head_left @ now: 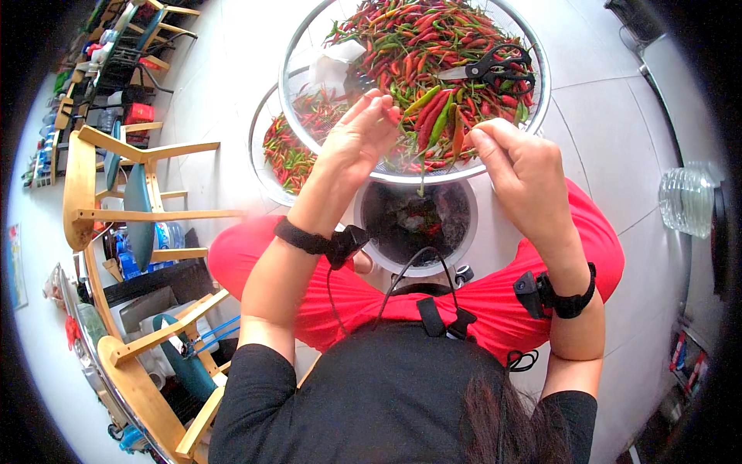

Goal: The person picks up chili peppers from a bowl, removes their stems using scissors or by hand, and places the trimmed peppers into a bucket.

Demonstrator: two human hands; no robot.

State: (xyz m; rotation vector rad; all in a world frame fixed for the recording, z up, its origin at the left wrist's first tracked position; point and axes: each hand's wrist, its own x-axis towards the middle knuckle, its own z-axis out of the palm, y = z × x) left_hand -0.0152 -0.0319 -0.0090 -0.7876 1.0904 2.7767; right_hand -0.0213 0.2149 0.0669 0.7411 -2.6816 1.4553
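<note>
A wide metal-rimmed colander (pixel 547 85) stands in front of me, heaped with small red and green chili peppers (pixel 417 46). Over its near left part is my left hand (pixel 362 133), fingers curled in, with a bit of red at the fingertips that looks like a chili pepper. My right hand (pixel 522 166) pinches thumb against forefinger above the near right rim; whatever it grips is too small to make out. Between the hands lie several larger red and green chilies (pixel 439 117). Black-handled scissors (pixel 495 71) rest on the heap, and a crumpled white bag (pixel 335 65) sits at its left.
Below the colander's near rim stands a pale bin (pixel 369 247) with a dark lining. A second round basket (pixel 256 147) of chilies is at the left, partly under the colander. Wooden chairs (pixel 81 185) line the left side. A clear plastic container (pixel 686 203) is at the far right.
</note>
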